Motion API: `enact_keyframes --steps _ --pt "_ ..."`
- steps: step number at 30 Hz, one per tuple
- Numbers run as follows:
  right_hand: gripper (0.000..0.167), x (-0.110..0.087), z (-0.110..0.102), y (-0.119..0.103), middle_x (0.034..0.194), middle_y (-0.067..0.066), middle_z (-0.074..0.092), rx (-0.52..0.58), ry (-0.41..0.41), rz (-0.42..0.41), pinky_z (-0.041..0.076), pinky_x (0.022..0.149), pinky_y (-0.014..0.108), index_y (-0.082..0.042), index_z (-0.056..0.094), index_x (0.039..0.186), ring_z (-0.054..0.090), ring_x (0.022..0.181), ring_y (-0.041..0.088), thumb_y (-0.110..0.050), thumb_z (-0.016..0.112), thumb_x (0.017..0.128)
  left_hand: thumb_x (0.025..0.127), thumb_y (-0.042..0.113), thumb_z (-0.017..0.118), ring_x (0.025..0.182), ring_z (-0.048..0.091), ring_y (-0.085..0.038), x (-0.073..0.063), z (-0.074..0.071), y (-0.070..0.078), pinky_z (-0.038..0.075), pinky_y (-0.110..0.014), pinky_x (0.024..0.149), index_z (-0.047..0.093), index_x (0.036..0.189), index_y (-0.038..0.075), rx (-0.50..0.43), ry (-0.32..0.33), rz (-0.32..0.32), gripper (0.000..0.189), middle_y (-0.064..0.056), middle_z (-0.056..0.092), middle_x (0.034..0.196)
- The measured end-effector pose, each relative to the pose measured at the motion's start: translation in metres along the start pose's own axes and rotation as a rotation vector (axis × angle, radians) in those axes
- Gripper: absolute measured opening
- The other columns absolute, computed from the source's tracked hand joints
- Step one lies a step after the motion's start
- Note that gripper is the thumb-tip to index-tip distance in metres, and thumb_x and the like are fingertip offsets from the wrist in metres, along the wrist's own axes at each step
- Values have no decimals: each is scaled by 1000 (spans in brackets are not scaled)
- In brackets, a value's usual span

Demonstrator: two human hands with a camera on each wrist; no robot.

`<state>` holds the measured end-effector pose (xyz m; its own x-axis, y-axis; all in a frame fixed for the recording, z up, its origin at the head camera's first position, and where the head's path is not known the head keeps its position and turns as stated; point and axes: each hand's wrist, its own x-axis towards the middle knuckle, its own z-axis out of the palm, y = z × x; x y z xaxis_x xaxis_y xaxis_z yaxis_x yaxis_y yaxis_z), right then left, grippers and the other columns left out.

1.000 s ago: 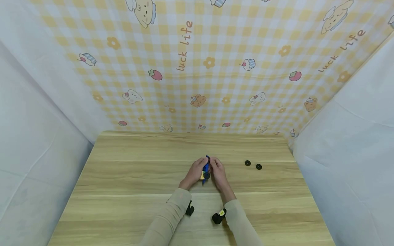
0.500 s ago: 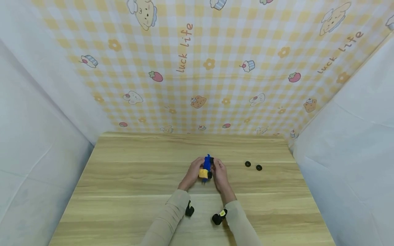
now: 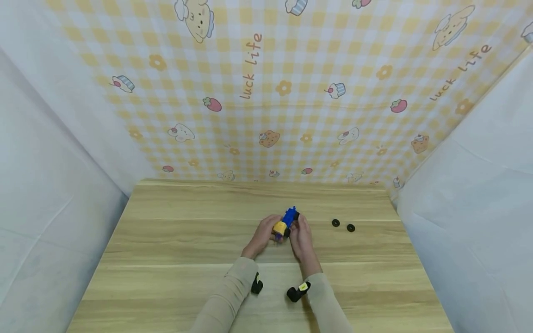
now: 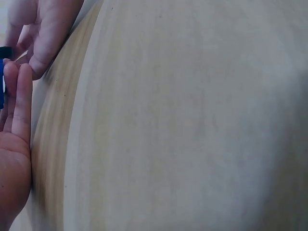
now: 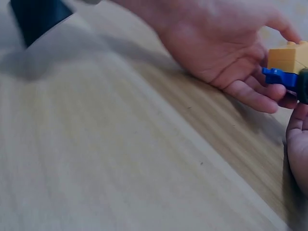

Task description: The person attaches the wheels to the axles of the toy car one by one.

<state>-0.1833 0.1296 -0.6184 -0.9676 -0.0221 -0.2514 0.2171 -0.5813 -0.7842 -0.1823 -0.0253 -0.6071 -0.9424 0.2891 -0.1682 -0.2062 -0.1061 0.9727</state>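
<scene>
A small toy car [image 3: 288,218] of blue and yellow building bricks with black wheels is held between both hands above the table. My left hand [image 3: 262,235] grips its yellow end; the right wrist view shows that thumb on the yellow brick [image 5: 283,59] and fingers under the blue base [image 5: 281,77]. On the car's other side, my right hand [image 3: 302,239] holds it by the black wheels. Only a sliver of blue and a dark wheel show at the edge of the left wrist view. Fingers partly hide the car's underside.
Two loose black tyres, a nearer-in tyre [image 3: 333,223] and an outer tyre [image 3: 348,228], lie on the wooden table [image 3: 175,222] to the right of my hands. A checked cloth [image 3: 233,120] hangs behind the table, with white sheets at both sides.
The toy car has turned from its side to show its top, then swung its far end to the right. Both hands have shifted slightly rightward with it. The tyres have stayed put.
</scene>
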Motion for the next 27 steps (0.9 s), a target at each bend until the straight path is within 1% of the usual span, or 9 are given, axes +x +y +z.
enact_keyframes --steps 2,6,9,12,15,18,21,24,27 --pt "34 1 -1 -1 126 -1 57 52 0 14 44 100 21 -14 44 132 57 113 9 -36 33 109 104 45 46 67 64 -18 1 0 0 60 -36 63 59 130 0 -29 -20 -11 53 -11 64 97" --pt "35 3 -3 -4 130 -1 54 112 8 46 43 102 21 -16 39 136 54 118 9 -37 32 109 103 42 50 64 65 -18 1 1 2 60 -36 62 60 127 -1 -21 -34 -18 50 -11 64 93" --pt "34 4 -3 -5 130 -1 53 128 1 44 43 103 22 -17 39 136 54 118 9 -37 30 109 103 40 52 64 65 -17 3 0 1 60 -35 61 60 127 -2 -9 -53 -12 49 -10 65 93" --pt "32 4 -4 -5 127 -1 56 136 -12 33 44 101 22 -17 41 132 55 116 9 -37 31 109 102 41 54 64 66 -16 3 0 0 60 -32 61 61 124 -3 -20 -69 -15 50 -8 64 91" --pt "37 5 -4 -5 125 1 58 120 -37 34 46 98 24 -12 43 133 56 112 11 -37 29 110 100 42 56 65 65 -15 3 0 0 59 -30 61 61 120 -2 -39 -58 -25 49 -9 63 90" --pt "47 4 -2 -5 130 6 52 76 -63 44 45 98 24 -4 38 140 53 118 15 -38 25 111 101 38 56 67 66 -16 1 1 -1 60 -32 64 59 120 -4 -62 -28 -19 47 -16 64 93" --pt "56 3 1 -5 141 14 43 10 -68 49 45 100 22 4 31 145 47 129 19 -39 28 110 102 35 57 73 69 -20 1 1 -2 61 -38 69 56 125 -5 -87 8 -7 46 -26 65 102" --pt "60 2 5 -4 148 19 40 -102 -52 42 46 98 20 5 32 147 46 133 19 -40 39 108 101 35 58 85 73 -29 1 0 -5 61 -41 74 52 131 -3 -108 51 3 49 -28 65 115" --pt "60 1 9 -2 145 17 46 -217 -46 14 48 94 21 4 39 144 52 126 16 -40 50 104 100 36 61 92 73 -31 2 1 -7 61 -39 73 49 135 0 -105 98 11 52 -24 66 120"
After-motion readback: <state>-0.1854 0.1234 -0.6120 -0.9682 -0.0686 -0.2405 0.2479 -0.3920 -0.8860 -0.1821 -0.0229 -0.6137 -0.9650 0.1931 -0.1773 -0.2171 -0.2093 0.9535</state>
